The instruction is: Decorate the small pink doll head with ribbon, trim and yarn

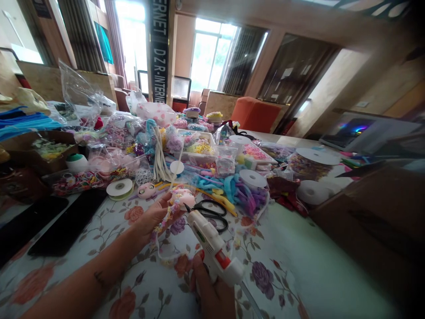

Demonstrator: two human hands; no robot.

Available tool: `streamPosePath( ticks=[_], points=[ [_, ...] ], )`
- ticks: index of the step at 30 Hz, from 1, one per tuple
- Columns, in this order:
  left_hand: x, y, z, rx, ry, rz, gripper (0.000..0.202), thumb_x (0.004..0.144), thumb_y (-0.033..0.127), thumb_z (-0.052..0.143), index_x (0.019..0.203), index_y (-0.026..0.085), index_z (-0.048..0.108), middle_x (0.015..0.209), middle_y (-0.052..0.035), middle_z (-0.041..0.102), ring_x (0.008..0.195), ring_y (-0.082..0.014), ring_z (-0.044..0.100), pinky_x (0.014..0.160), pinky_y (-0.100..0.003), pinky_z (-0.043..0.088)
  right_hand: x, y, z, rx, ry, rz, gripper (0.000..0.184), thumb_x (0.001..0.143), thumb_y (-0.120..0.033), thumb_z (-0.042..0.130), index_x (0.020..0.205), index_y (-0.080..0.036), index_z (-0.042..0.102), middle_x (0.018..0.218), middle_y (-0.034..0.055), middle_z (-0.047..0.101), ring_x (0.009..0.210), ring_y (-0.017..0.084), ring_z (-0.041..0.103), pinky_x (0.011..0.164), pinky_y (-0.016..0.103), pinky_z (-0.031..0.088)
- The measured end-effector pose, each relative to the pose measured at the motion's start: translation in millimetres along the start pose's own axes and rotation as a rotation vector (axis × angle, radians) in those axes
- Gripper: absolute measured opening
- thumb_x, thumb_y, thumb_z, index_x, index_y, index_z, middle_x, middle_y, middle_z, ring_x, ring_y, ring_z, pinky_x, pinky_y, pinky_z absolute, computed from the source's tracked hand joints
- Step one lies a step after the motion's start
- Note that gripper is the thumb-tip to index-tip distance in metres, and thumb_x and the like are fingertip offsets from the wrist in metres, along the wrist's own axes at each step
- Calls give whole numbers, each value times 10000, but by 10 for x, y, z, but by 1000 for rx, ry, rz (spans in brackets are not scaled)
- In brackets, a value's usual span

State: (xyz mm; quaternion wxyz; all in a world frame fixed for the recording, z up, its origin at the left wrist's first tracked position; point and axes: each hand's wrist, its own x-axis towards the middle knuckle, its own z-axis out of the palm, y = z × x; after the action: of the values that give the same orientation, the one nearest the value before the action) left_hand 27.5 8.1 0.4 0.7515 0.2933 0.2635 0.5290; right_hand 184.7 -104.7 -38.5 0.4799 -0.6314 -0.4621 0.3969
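While a smooth, glossy white cloth [109,221] printed with coral and purple flowers lies under the work, soft and hard materials crowd its far half: fuzzy blue strips [229,187] tangled with purple ones [252,201], limp cream cords [161,155] hanging in a bundle, and a flat round spool [120,188] wound with pale green ribbon. The left hand [162,210] grasps a rounded, pale pink piece [182,198] in its fingers, raised above the cloth near the middle of the view. This piece looks smooth and matte, and a bumpy pastel trim [166,217] of pink, yellow and lilac runs across it and dangles in front of the hand, a thin white strand curving below. The right hand [209,279] is clenched around the handle of a white glue gun [210,243] with a red part in its side; its dark nozzle points up at the piece's edge, though whether they touch I cannot tell. Just beyond sit black-handled scissors [214,215]. Farther back, an open cardboard box [20,148] holds pale green and yellowish scraps [49,148], a clear plastic bag [49,178] bulges with many-coloured small pieces [78,181], and a white tray [195,156] contains yellow bits [203,147] beside another tray [270,156] heaped with pink ones [255,151].
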Motion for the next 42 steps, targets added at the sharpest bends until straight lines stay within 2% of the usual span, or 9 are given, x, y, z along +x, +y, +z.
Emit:
streamPosePath(
  ticks=[5, 9, 15, 23, 30, 36, 42],
  points=[
    [-14, 34, 58, -33, 0, 30, 843, 575, -9, 799, 1331, 258, 538, 1221, -84, 677, 1073, -264, 671, 981, -364, 515, 11, -4, -15, -4, 11, 1, 552, 766, -707, 589, 522, -212, 589, 426, 11, 535, 413, 142, 484, 437, 238, 420],
    [-14, 34, 55, -49, 4, 29, 839, 566, -21, 794, 1318, 254, 548, 1223, -86, 673, 1074, -264, 670, 979, -361, 518, 22, -7, -9, 6, 30, 11, 569, 790, -729, 531, 611, -199, 636, 454, 22, 574, 428, 152, 507, 436, 240, 430],
    [0, 23, 26, -31, 31, 13, 838, 563, -33, 787, 1313, 259, 553, 1189, -79, 689, 1066, -265, 674, 959, -352, 530, 27, 14, -20, -28, -24, -12, 571, 799, -673, 569, 448, -223, 542, 422, 17, 518, 435, 157, 516, 469, 247, 448],
    [13, 6, 5, -25, 27, 11, 831, 587, -20, 783, 1328, 262, 534, 1216, -82, 675, 1072, -257, 673, 965, -359, 531, 18, 42, -31, -48, -1, -35, 571, 754, -710, 588, 450, -228, 562, 421, 19, 524, 432, 162, 513, 455, 248, 436],
    [6, 14, 8, -55, 60, 11, 806, 585, -32, 787, 1302, 255, 554, 1200, -80, 680, 1070, -265, 669, 1001, -393, 514, 21, 15, 13, -62, 28, 98, 611, 816, -709, 479, 457, -217, 527, 437, 23, 548, 462, 164, 521, 506, 256, 417],
    [-17, 14, 10, -59, 79, -3, 809, 610, -31, 782, 1324, 260, 536, 1200, -72, 677, 1074, -250, 671, 1021, -378, 500, 10, -13, 38, -31, 14, 28, 604, 811, -690, 510, 439, -214, 498, 431, 6, 512, 459, 151, 501, 521, 254, 413],
    [-13, 16, 7, -47, 62, 4, 758, 672, -2, 758, 1345, 250, 519, 1211, -89, 676, 1068, -246, 677, 997, -356, 517, 7, -54, 25, -21, 6, 69, 601, 797, -700, 524, 446, -214, 507, 421, 5, 504, 446, 155, 501, 524, 263, 422]
  ],
)
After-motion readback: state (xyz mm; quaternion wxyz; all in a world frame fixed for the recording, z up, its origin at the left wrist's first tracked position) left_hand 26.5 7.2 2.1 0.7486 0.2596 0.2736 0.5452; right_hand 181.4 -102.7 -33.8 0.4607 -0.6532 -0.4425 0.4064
